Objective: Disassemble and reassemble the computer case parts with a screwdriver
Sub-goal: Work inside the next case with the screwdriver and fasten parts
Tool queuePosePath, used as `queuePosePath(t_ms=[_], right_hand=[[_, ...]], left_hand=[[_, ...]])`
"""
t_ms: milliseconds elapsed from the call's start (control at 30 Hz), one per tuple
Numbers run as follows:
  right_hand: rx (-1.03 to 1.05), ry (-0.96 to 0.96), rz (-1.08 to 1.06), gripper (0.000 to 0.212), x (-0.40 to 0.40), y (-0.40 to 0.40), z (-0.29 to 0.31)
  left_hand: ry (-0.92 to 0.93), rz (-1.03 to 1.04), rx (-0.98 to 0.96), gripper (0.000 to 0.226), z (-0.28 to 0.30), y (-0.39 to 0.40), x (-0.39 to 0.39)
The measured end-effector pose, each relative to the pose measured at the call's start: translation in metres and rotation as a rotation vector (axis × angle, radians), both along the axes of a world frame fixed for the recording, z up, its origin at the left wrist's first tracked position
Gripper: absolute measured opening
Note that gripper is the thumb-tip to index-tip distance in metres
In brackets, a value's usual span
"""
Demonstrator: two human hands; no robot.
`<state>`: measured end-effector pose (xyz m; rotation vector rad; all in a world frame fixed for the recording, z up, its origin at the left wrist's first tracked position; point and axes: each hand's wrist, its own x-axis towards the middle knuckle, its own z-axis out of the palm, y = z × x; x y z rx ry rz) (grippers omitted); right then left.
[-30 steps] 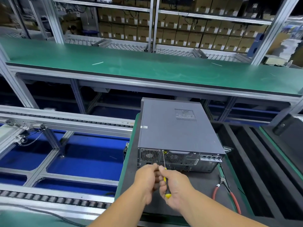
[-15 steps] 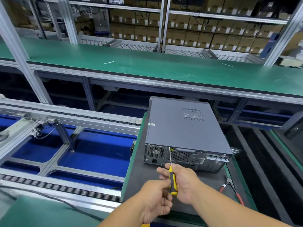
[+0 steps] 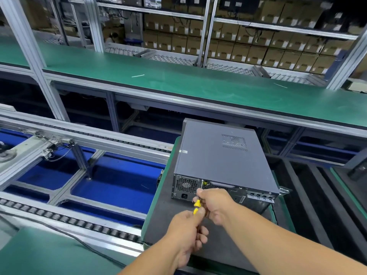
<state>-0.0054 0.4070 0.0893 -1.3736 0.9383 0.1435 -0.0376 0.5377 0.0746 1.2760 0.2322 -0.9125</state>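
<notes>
A grey computer case (image 3: 220, 155) lies flat on a dark mat (image 3: 164, 217), its rear panel with fan grilles and ports facing me. A yellow-handled screwdriver (image 3: 197, 205) points up at the top edge of that rear panel, its thin shaft touching near the middle-left. My right hand (image 3: 215, 203) grips the upper part of the handle and the shaft. My left hand (image 3: 186, 233) closes on the lower end of the handle, just below and left of the right hand.
A roller conveyor (image 3: 75, 219) and blue trays (image 3: 111, 185) lie to the left. A long green bench (image 3: 198, 86) runs behind the case. Black foam channels (image 3: 309, 205) sit to the right. Shelves of cardboard boxes (image 3: 258, 50) fill the background.
The view has shifted, so the case sits further right and lower. My left hand came back up onto the screwdriver handle's lower end. My right hand slid up the tool, closer to the rear panel.
</notes>
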Motion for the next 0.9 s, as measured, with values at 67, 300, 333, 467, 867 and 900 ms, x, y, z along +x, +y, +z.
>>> queuePosePath(t_ms=[67,300,333,467,867,900], right_hand=[[0.054,0.013,-0.018,0.015,0.001,-0.001,0.003],[0.190,0.028,-0.016,0.022,-0.001,0.000,0.006],[0.204,0.026,-0.018,0.023,-0.002,0.000,0.006],[0.277,0.028,-0.021,0.023,-0.001,-0.003,0.007],[0.380,0.049,0.036,0.025,-0.001,-0.016,0.006],[0.390,0.051,0.037,0.025,-0.001,-0.016,0.006]], left_hand=[[0.211,0.023,-0.215,0.035,0.006,0.002,-0.002],[-0.340,0.167,0.177,0.013,-0.014,-0.014,-0.012],[-0.407,0.172,0.261,0.014,-0.017,-0.017,-0.013],[0.162,0.277,-0.254,0.019,-0.005,-0.016,-0.018],[0.322,0.605,-0.429,0.017,0.008,-0.048,-0.030],[0.403,0.657,-0.531,0.018,0.008,-0.050,-0.029]])
